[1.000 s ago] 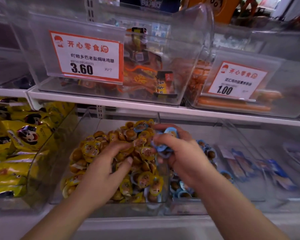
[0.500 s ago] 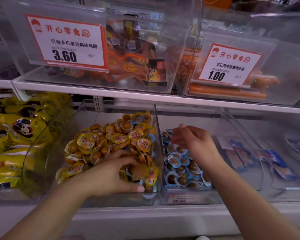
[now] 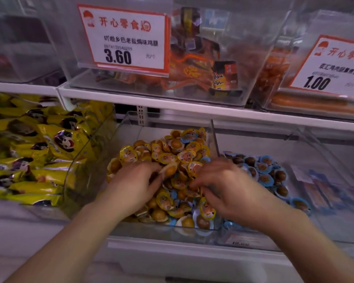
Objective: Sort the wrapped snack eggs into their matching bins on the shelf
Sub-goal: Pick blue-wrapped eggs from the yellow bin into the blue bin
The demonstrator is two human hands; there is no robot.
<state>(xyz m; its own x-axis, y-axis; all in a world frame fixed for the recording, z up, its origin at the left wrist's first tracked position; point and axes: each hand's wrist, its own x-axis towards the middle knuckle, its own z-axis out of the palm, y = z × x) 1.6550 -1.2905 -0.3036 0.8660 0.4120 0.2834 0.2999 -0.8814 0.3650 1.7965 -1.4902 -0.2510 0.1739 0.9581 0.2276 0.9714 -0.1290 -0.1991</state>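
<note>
Hands work my clear bin (image 3: 131, 127) of yellow-wrapped eggs (image 3: 172, 156): left hand (image 3: 135, 186) pinches one egg (image 3: 169, 170); right hand (image 3: 225, 188) digs in, blurred, grip unclear. Blue-wrapped eggs (image 3: 262, 170) fill the neighbouring bin (image 3: 315, 148).

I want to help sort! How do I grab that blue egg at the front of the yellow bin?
Pinch the blue-wrapped egg by its flat blue rim, coming from above at the front; the round brown dome looks slippery, and the bin's clear front wall blocks a straight-in reach.
</note>
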